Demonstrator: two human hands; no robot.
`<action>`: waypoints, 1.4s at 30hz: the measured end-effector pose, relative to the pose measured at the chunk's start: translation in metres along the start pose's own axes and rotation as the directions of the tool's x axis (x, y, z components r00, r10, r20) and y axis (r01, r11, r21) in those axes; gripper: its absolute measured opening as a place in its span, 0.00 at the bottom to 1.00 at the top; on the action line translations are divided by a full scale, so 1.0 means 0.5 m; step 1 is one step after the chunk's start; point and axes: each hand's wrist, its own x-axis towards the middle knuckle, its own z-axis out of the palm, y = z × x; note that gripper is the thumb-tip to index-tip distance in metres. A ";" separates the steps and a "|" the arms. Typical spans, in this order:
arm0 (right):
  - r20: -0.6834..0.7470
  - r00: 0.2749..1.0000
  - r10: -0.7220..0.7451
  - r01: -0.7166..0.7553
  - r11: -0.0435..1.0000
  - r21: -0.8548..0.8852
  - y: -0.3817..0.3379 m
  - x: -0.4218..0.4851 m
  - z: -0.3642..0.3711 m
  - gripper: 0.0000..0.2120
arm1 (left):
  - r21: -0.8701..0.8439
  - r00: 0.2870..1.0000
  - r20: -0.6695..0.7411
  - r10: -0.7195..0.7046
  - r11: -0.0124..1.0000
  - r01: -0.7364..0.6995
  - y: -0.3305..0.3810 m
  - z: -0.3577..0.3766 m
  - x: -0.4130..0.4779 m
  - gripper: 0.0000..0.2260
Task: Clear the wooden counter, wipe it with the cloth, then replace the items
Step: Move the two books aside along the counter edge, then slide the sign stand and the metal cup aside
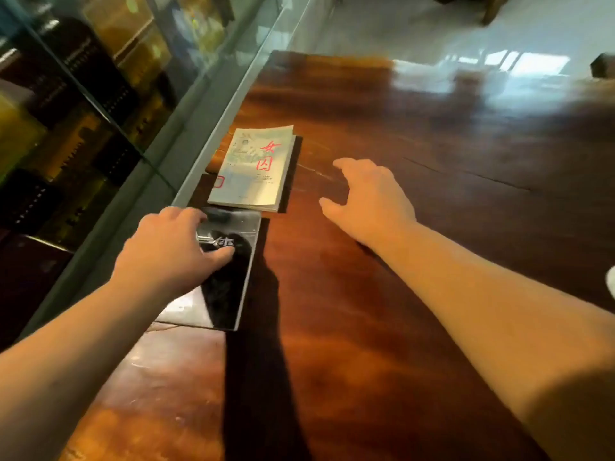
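Two books on the wooden bench (382, 294), both hands out; no cloth in view.

Left hand (166, 251) lies flat on the dark glossy book (226, 291) at the near left edge, fingers (219, 256) spread on the cover, not curled round it. Right hand (369, 201) hovers open and empty above bare wood, just right of the pale book (253, 171) with red characters. Count: one dark book, one pale book. Whether clearing or replacing is in hand cannot be told. If clearing, the next move needs fingers under an edge to lift.

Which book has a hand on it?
The dark glossy book, nearer the person: the left hand rests on it. The pale book with red writing lies untouched.
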 end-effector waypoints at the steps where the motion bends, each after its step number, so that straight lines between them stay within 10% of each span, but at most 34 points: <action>1: -0.001 0.999 -0.038 0.038 0.994 -0.102 0.031 -0.023 -0.039 0.40 | -0.016 0.997 -0.035 0.075 0.997 -0.075 0.060 -0.020 0.003 0.38; 9: -0.106 0.994 -0.009 -0.033 0.922 -0.385 0.311 -0.218 -0.387 0.52 | -0.054 0.832 -0.202 0.517 0.842 -0.537 0.600 -0.147 -0.046 0.46; 22: -0.300 0.901 0.314 -0.410 0.841 -0.353 0.730 -0.567 -0.651 0.34 | 0.080 0.641 -0.142 0.754 0.654 -0.752 1.155 -0.083 -0.251 0.42; 31: -0.081 0.891 0.446 -0.448 0.840 -0.306 0.811 -0.612 -0.612 0.07 | 0.064 0.639 -0.202 0.742 0.661 -0.747 1.191 -0.017 -0.253 0.07; 42: -0.174 0.978 0.116 -0.166 0.938 -0.305 0.547 -0.367 -0.519 0.06 | 0.050 0.746 -0.323 0.583 0.797 -0.601 0.874 -0.124 -0.083 0.09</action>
